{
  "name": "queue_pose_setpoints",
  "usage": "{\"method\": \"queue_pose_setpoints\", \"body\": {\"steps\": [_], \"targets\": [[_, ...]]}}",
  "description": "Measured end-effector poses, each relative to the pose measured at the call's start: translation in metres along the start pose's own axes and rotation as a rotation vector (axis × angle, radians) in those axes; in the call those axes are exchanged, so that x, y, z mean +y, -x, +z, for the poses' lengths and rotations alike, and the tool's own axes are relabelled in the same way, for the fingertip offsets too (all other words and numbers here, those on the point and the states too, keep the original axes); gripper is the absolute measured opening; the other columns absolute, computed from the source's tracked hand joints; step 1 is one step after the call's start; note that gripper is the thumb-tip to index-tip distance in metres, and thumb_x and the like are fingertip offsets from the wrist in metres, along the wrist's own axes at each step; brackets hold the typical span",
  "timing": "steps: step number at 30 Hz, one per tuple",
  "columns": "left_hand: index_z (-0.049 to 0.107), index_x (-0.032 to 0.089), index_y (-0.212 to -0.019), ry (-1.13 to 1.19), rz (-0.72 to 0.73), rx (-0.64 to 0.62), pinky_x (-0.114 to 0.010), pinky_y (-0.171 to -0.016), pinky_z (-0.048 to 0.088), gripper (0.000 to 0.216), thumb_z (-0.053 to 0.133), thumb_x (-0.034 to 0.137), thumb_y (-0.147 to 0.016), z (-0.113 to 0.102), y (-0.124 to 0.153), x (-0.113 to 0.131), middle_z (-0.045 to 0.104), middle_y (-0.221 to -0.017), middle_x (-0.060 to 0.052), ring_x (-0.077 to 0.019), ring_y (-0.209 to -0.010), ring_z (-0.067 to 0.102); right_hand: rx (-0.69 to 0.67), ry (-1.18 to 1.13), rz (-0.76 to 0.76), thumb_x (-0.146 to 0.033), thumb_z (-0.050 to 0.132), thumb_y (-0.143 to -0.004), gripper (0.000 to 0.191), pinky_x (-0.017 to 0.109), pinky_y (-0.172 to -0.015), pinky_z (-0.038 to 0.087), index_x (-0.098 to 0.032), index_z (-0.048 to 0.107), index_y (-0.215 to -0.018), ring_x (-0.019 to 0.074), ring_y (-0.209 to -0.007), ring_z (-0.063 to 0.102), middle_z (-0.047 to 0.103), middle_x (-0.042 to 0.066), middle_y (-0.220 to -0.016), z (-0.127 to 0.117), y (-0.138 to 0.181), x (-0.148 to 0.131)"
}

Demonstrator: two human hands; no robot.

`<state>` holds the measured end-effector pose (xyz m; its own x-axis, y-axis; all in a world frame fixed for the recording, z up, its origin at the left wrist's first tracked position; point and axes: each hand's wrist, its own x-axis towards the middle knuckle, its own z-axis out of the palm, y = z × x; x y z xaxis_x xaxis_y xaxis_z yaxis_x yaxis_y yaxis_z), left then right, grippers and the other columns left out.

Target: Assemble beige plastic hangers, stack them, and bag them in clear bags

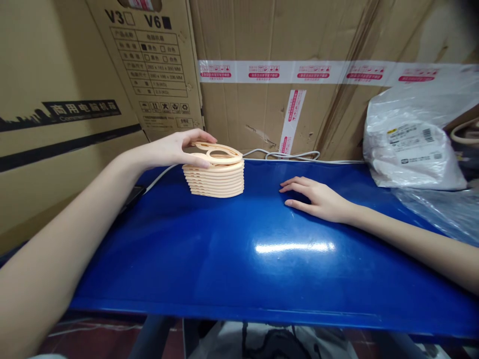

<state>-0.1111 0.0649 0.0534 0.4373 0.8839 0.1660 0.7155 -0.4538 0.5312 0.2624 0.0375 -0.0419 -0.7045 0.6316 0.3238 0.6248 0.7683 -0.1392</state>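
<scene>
The head camera looks forward and down, close over the blue table (pixel 262 279), toward cardboard boxes (pixel 258 35).

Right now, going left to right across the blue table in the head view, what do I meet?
Left hand → stack of peach plastic pieces → right hand → white plastic bag.

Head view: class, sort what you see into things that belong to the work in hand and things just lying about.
In hand: left hand pinching the top piece; stack of peach plastic pieces beneath it; right hand flat on the blue table.
Lying about: white cable; plastic bag; cardboard boxes behind.
</scene>
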Motion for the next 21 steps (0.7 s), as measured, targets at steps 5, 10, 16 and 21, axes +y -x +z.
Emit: {"method": "queue_pose_setpoints", "body": {"steps": [5,10,16,21], "targets": [[0.053,0.029,-0.129,-0.045,0.032,0.003,-0.040,-0.099,0.045,0.064,0.072,0.051,-0.073,0.0007,-0.0028,-0.0042,0.060,-0.131,-0.004,-0.0276,-0.119,0.057,0.004,-0.013,-0.001,-0.047,0.047,-0.094,0.037,0.046,-0.103,0.044,-0.022,0.062,-0.118,0.0262,-0.121,0.057,0.062,0.011,-0.125,-0.0007,-0.0003,-0.0012],[0.051,0.025,-0.132,-0.089,0.044,-0.011,-0.043,-0.102,0.044,0.067,0.070,0.053,-0.073,0.0017,-0.0039,-0.0043,0.059,-0.131,-0.006,-0.0280,-0.119,0.056,0.013,-0.024,0.009,-0.047,0.048,-0.094,0.036,0.047,-0.102,0.045,-0.023,0.063,-0.117,0.0267,-0.119,0.057,0.063,0.011,-0.124,-0.0015,-0.0008,-0.0028],[0.050,0.028,-0.132,-0.018,0.069,-0.037,-0.038,-0.097,0.049,0.066,0.072,0.048,-0.074,0.0020,-0.0039,-0.0071,0.060,-0.132,-0.006,-0.0263,-0.118,0.058,0.004,-0.015,0.005,-0.047,0.047,-0.095,0.037,0.046,-0.103,0.044,-0.022,0.062,-0.118,0.0264,-0.120,0.057,0.062,0.011,-0.125,-0.0013,-0.0008,-0.0021],[0.048,0.027,-0.134,0.030,0.065,-0.088,-0.038,-0.099,0.047,0.067,0.072,0.048,-0.075,0.0034,-0.0036,-0.0065,0.059,-0.133,-0.006,-0.0256,-0.120,0.057,-0.011,0.003,-0.001,-0.047,0.045,-0.096,0.039,0.045,-0.104,0.043,-0.020,0.061,-0.118,0.0256,-0.122,0.055,0.061,0.012,-0.126,-0.0009,-0.0004,-0.0009]]}}
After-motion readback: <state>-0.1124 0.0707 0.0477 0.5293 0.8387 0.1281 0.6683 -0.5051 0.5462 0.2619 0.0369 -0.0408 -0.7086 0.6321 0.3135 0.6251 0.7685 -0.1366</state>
